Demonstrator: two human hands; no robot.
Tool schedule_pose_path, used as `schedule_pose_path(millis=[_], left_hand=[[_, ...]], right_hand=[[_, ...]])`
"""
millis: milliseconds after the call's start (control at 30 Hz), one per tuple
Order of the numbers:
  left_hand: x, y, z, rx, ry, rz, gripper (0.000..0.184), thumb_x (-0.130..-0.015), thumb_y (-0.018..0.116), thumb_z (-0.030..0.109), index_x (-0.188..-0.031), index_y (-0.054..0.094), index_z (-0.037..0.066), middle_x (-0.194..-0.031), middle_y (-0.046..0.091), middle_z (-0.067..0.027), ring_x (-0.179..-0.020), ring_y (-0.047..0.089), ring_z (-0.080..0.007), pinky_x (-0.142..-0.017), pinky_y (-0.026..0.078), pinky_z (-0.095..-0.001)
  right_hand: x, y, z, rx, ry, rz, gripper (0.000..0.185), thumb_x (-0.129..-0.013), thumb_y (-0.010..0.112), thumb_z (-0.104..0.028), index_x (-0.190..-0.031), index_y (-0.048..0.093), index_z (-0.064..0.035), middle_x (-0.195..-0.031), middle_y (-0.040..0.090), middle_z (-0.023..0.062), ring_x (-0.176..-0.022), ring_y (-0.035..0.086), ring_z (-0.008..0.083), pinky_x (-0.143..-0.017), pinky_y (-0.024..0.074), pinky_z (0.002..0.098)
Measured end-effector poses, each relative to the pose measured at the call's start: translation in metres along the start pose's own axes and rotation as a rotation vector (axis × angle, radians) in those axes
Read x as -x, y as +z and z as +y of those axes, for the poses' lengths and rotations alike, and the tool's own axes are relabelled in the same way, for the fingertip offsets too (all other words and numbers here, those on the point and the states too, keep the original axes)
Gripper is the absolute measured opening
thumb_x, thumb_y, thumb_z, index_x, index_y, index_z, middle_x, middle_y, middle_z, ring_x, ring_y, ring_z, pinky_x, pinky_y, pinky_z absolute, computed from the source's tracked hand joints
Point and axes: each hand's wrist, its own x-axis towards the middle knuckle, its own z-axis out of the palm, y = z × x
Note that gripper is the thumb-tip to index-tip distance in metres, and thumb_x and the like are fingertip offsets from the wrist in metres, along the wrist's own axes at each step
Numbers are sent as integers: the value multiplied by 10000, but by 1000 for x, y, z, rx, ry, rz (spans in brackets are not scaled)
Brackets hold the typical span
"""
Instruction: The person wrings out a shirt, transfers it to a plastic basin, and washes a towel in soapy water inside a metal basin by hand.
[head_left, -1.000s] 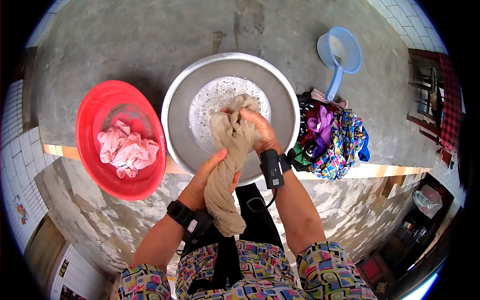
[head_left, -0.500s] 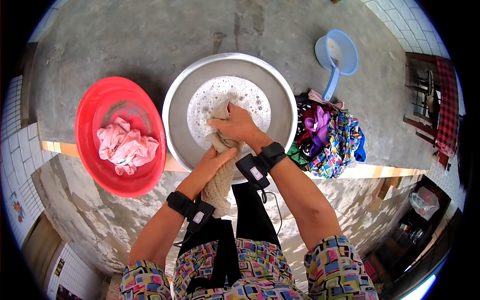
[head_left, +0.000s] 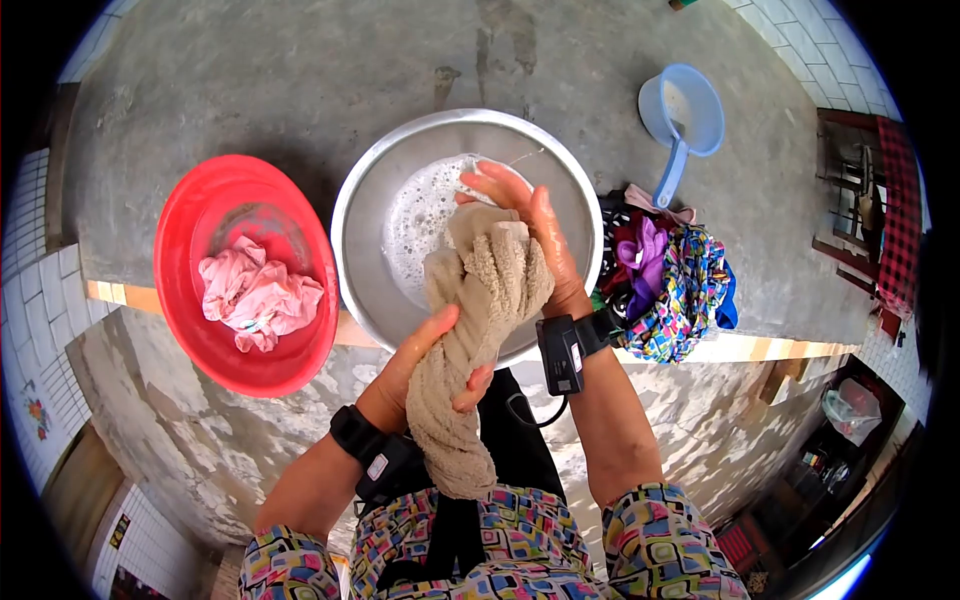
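Observation:
A beige terry towel (head_left: 478, 290), bunched and twisted, is lifted over the near rim of a metal basin (head_left: 355, 215). Wrapped round its middle is my left hand (head_left: 415, 365), thumb on one side and fingertips showing on the other. The towel's lower end hangs down in front of my body. My right hand (head_left: 545, 235) lies along the upper right of the towel, its fingers stretched out and apart, palm against the cloth. Foamy water (head_left: 415, 225) covers the basin's bottom, partly hidden by the towel and my right hand.
Left of the basin a red plastic basin (head_left: 180, 310) holds a pink cloth (head_left: 258, 295). At the right lies a pile of colourful clothes (head_left: 675, 290), with a blue dipper (head_left: 690, 110) behind it. All stand on a grey concrete ledge (head_left: 300, 70) with a pale front edge.
The towel has come up and toward me, out of the basin's middle. My right hand has turned and opened its fingers, moving right. My left hand keeps hold of the towel.

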Motion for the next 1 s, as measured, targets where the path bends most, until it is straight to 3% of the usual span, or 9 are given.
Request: schedule_pose_path(millis=[33, 133, 200, 300, 400, 567, 667, 867, 1000], left_hand=[[-3, -4, -2, 54, 26, -55, 585, -875, 296, 544, -1068, 452, 14, -611, 450, -79, -387, 409, -157, -381, 332, -260], [-12, -3, -4, 170, 88, -149, 599, -876, 270, 558, -1093, 442, 26, -605, 435, -75, -361, 390, -151, -367, 322, -261], [-15, -4, -7, 233, 124, -180, 602, -878, 258, 560, -1097, 443, 30, -601, 432, -75, -349, 383, -148, -359, 317, -262], [-19, -10, -12, 266, 128, -195, 595, -881, 261, 552, -1088, 443, 25, -606, 444, -80, -342, 391, -152, -352, 324, -265], [-18, -11, -10, 152, 97, -119, 583, -884, 270, 549, -1075, 443, 26, -614, 458, -86, -351, 404, -156, -359, 343, -267], [-9, -8, -6, 26, 47, 81, 554, -882, 327, 524, -1026, 465, 6, -634, 501, -105, -414, 459, -164, -399, 383, -258], [-4, -2, -4, -127, 112, 208, 512, -876, 395, 473, -1017, 494, -9, -645, 522, -96, -454, 489, -154, -424, 397, -241], [-8, 3, 6, -294, -62, 303, 484, -851, 474, 428, -1053, 525, -9, -668, 547, -61, -498, 518, -115, -452, 422, -220], [-10, 0, 9, -456, -60, 266, 468, -843, 491, 427, -1013, 538, -6, -672, 548, -53, -517, 532, -105, -449, 427, -214]], right_hand=[[0, -9, 4, 19, 89, -155, 834, -778, 286, -725, -1280, 383, -66, -1246, 440, 180, -1129, 448, 317, -942, 381, 419], [14, -14, 38, -471, 280, -95, 920, -719, 280, -786, -1276, 391, -62, -1240, 435, 221, -1127, 440, 387, -956, 351, 482], [18, -7, 45, -514, 262, -71, 956, -685, 305, -807, -1282, 385, -65, -1252, 409, 257, -1142, 406, 437, -956, 338, 518], [18, -5, 48, -662, 169, -211, 902, -738, 303, -756, -1248, 411, -19, -1261, 412, 261, -1129, 454, 368, -954, 370, 425], [12, -9, 44, -687, 135, -329, 752, -760, 458, -645, -1188, 452, -26, -1233, 425, 285, -1100, 471, 377, -926, 400, 420], [5, -18, 18, -281, 251, -309, 362, -718, 560, -289, -995, 524, -58, -968, 579, 167, -841, 570, 242, -750, 472, 320], [6, -12, 6, -49, 321, -133, 337, -647, 552, -188, -948, 480, -52, -868, 570, 151, -798, 553, 228, -702, 461, 314], [14, 2, -8, 50, 405, -93, 213, -714, 598, -141, -908, 555, -64, -834, 562, 53, -759, 559, 147, -693, 457, 252], [14, -3, 2, 142, 416, -96, 203, -726, 604, -152, -902, 565, -59, -872, 576, 71, -797, 571, 164, -715, 468, 267]])
